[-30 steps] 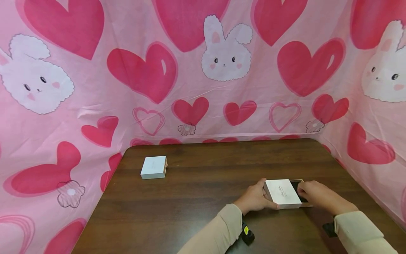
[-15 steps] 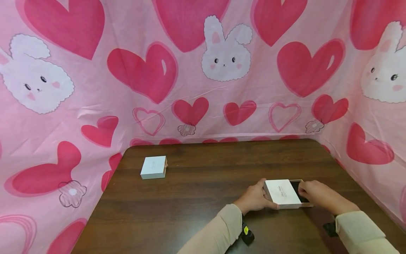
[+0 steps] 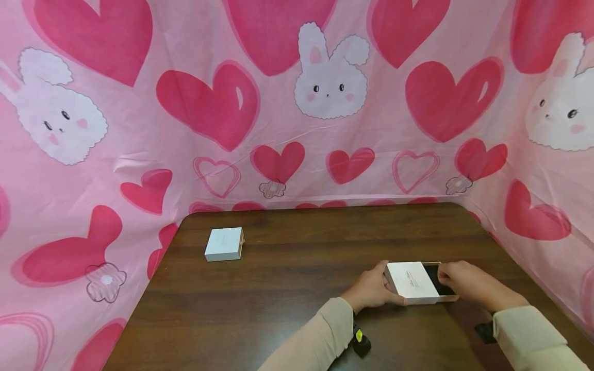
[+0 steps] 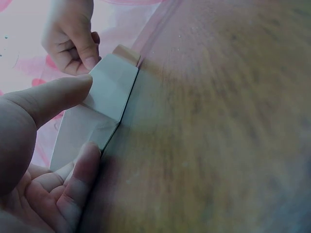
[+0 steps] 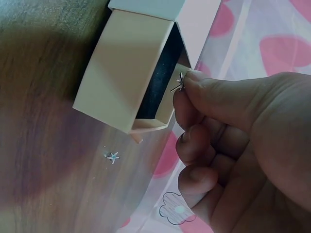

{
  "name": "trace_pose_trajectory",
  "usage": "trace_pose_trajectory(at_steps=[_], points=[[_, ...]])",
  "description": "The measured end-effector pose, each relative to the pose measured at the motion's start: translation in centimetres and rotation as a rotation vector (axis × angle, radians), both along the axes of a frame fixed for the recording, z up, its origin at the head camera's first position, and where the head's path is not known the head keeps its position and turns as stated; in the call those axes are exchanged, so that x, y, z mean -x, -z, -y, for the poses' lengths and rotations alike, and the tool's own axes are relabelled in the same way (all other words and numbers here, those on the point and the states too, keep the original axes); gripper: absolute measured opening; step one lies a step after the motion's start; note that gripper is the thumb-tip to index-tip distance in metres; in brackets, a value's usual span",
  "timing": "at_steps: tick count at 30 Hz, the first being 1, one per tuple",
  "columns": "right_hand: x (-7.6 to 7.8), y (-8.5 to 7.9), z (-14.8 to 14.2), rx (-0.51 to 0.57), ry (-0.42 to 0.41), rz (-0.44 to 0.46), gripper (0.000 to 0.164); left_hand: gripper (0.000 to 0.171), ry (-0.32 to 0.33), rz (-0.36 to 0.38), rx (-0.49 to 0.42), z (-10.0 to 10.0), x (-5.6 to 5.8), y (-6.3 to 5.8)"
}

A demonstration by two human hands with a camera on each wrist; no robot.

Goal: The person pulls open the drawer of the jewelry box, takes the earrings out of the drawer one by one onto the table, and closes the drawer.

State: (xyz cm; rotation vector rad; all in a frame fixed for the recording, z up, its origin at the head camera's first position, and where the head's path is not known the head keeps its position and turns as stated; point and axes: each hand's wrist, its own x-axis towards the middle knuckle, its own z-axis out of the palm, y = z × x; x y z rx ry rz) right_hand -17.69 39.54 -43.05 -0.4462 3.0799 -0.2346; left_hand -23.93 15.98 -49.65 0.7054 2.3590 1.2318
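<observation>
The left hand (image 3: 370, 289) grips the sleeve of a white drawer-style jewelry box (image 3: 410, 281), thumb on its near side and fingers behind. The sleeve lies flat on the table, lettering upward. From its right end the cream drawer (image 5: 119, 65) sticks partway out, dark lining inside. Over that opening is the right hand (image 3: 478, 284). Between its thumb and forefinger it pinches a small silver star-shaped earring (image 5: 180, 83), seen in the right wrist view. Another silver star earring (image 5: 112, 157) lies on the wood beside the drawer. In the head view the right fingers hide the pinched earring.
A second white box (image 3: 224, 244), closed, with a small tab on its right side, stands at the table's back left. The brown wooden table (image 3: 278, 288) is enclosed by a pink heart-and-rabbit cloth (image 3: 331, 139) behind and at both sides.
The right hand has shifted very slightly right over the drawer. The left hand and the box have stayed nearly in place.
</observation>
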Motion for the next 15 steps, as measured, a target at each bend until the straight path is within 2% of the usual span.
trace_pose_trajectory(at_steps=[10, 15], points=[[-0.44, -0.29, -0.19, 0.017, 0.003, -0.033, 0.031, 0.102, 0.025, -0.027, -0.015, 0.13, 0.05, 0.04], [-0.57, -0.31, -0.46, 0.029, 0.018, -0.014, 0.029, 0.103, 0.026, -0.023, -0.02, 0.13, 0.08, 0.15]])
